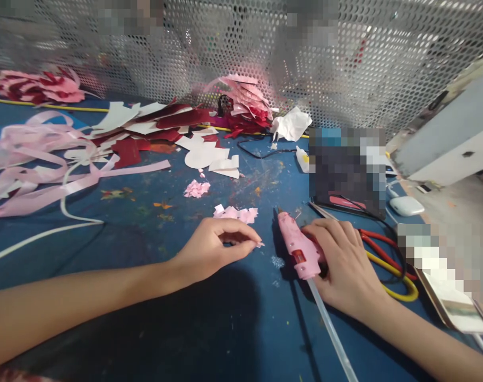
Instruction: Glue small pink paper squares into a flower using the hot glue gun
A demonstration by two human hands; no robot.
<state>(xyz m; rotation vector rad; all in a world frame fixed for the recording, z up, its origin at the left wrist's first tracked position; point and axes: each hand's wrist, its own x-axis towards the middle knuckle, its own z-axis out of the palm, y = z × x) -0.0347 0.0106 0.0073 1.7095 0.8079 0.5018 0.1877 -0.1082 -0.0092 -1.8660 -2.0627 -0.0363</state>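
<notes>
Pinching a tiny pink scrap (pixel 260 244) in closed left fingers (pixel 240 251), left of the glue gun (pixel 297 245), and gripping that gun with wrapped right fingers (pixel 332 233); best to aim nozzle (pixel 280 211) off fingertips, squeeze gently, and use bare tabletop (pixel 165 329) in the foreground, clear of red handle (pixel 374 235) at right

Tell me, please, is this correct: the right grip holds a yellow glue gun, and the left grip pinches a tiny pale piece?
Not entirely: the head view shows that the glue gun is pink, not yellow. The right grip does hold it, and the left grip does pinch a tiny pale piece.
</notes>
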